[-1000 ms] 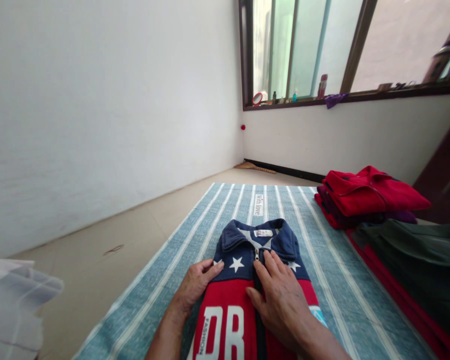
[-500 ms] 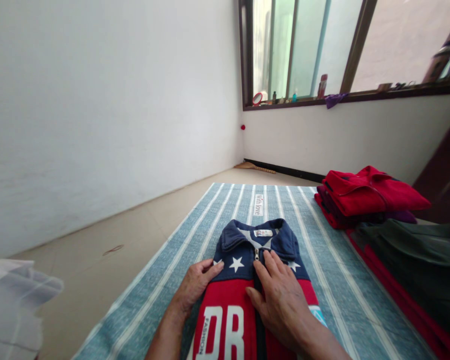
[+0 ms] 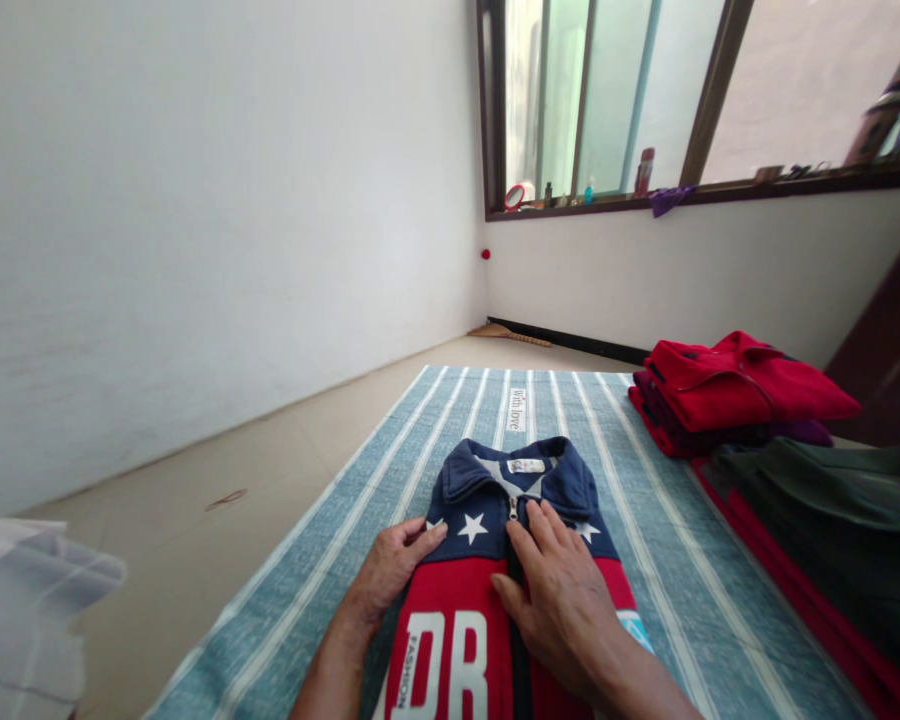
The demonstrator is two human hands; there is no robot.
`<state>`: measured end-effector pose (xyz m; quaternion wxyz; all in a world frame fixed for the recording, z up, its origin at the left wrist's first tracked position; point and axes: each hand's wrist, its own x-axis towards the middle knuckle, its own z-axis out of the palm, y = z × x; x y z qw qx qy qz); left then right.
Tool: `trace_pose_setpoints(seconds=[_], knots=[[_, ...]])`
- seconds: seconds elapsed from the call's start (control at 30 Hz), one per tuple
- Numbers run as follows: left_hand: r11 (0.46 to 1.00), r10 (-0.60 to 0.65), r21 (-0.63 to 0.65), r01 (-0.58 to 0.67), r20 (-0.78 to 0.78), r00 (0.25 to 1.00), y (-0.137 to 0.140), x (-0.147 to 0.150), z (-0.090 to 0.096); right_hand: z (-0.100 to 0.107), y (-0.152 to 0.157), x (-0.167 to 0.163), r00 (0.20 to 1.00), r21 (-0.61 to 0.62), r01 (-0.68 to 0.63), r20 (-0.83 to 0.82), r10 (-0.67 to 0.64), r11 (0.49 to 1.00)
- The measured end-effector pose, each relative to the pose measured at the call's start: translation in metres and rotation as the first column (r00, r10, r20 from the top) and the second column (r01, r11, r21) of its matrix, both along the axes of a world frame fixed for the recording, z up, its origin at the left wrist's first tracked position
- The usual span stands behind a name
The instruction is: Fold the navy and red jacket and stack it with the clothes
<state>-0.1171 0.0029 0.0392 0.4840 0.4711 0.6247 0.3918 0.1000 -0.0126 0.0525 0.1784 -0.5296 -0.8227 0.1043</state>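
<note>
Striped blue mat (image 3: 630, 560) at lower centre, folded jacket (image 3: 495, 560) lying collar-away, long axis up-frame; left hand (image 3: 391, 570) curled on its left edge, right hand (image 3: 566, 600) flat, open, over zip.

Folded red clothes (image 3: 742, 392) sit near the window (image 3: 690, 95).

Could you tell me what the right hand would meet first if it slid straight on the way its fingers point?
The right hand lies flat on the jacket, fingers aimed up-left. It would probably meet the zipper pull first, then the navy collar.
</note>
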Motion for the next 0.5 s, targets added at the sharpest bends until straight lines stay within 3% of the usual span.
trace_pose_setpoints(seconds=[0.5], knots=[[1.0,0.005,0.012,-0.005,0.004,1.0,0.0,0.0002,-0.0003,-0.0024,0.0007,0.0002,1.0,0.003,-0.005,0.0,0.005,1.0]])
